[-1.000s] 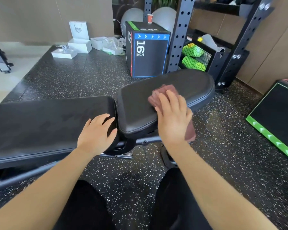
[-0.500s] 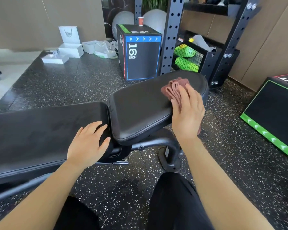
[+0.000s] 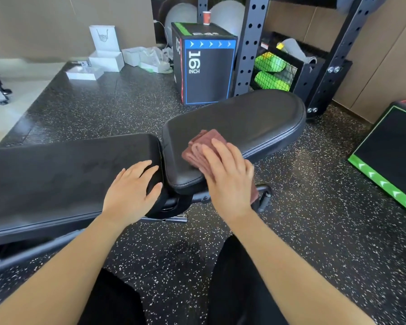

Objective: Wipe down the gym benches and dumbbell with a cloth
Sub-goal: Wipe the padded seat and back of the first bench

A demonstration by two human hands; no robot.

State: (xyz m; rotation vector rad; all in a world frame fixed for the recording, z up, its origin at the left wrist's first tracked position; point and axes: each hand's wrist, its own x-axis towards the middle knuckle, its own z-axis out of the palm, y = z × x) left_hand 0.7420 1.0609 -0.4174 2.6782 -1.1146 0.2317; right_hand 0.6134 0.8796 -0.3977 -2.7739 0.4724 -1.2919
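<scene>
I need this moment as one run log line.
step: wipe seat pad | right hand: presses cloth flat on it | left hand: rests on long pad | dumbbell: not in view

The seat pad (image 3: 244,118) at centre and the back pad (image 3: 56,174) at left look like smooth black leatherette with a soft sheen. The folded cloth (image 3: 203,145) is matt, ribbed, reddish-brown fabric. The floor (image 3: 314,231) is grainy black rubber flecked white, and the rack upright (image 3: 249,43) at upper right is matt dark metal.
</scene>
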